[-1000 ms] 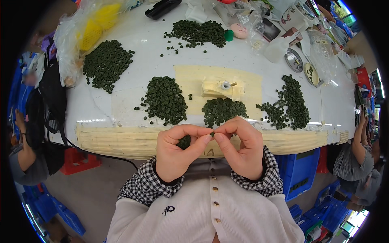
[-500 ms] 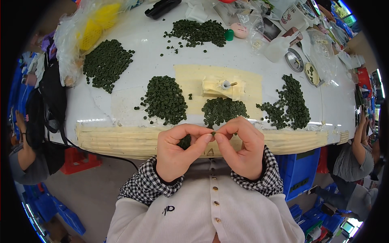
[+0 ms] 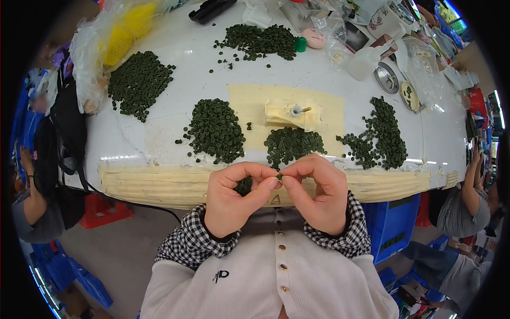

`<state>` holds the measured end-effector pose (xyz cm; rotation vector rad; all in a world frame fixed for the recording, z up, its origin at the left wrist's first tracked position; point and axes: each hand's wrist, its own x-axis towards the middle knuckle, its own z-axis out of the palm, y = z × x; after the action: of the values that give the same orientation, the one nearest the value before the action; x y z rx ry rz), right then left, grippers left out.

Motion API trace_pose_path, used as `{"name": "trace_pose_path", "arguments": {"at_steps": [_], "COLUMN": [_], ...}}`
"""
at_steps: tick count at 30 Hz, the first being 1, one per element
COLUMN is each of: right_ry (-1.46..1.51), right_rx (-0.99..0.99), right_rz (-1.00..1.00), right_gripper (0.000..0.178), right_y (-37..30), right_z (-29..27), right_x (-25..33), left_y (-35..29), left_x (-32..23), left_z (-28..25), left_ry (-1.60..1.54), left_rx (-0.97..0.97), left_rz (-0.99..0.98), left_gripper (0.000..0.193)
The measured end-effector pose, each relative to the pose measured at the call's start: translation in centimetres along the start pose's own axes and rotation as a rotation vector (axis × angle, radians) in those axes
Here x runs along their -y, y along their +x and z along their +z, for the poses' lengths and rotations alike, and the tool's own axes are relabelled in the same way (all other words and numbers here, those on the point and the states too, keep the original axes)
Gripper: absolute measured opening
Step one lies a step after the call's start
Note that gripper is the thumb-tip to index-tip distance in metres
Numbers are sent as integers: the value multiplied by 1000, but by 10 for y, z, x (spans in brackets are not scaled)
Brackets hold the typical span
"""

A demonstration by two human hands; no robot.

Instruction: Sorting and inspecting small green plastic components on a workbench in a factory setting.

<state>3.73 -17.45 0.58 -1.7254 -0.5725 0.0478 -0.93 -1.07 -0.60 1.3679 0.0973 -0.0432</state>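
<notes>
White tabletop [image 3: 194,74] bore dark-green disc piles [image 3: 217,130] — from afar, I watched left hand [image 3: 229,199] and right hand [image 3: 322,195] pinch one small green piece [image 3: 279,177]

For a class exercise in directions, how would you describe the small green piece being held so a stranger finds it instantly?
On the white table, go to the tape-covered near edge, where the left hand and right hand meet. Between their fingers is the small green piece. Unlike the dark green heaps lying on the table, this single piece is pinched by both hands.
</notes>
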Motion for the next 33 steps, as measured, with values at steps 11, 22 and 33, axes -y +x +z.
{"name": "trace_pose_path", "arguments": {"at_steps": [11,22,33], "right_ry": [32,-299,-725], "right_rx": [36,-134,34], "right_rz": [8,20,-183], "right_gripper": [10,10,15], "right_y": [-2,9,12], "right_z": [0,-23,-7], "right_x": [-1,0,-13], "left_y": [-1,5,3], "left_x": [1,-8,-18], "left_z": [0,-26,-11], "left_ry": [-25,-866,-822], "left_rx": [27,-120,-63], "left_rz": [4,-349,-451], "left_gripper": [9,20,21]}}
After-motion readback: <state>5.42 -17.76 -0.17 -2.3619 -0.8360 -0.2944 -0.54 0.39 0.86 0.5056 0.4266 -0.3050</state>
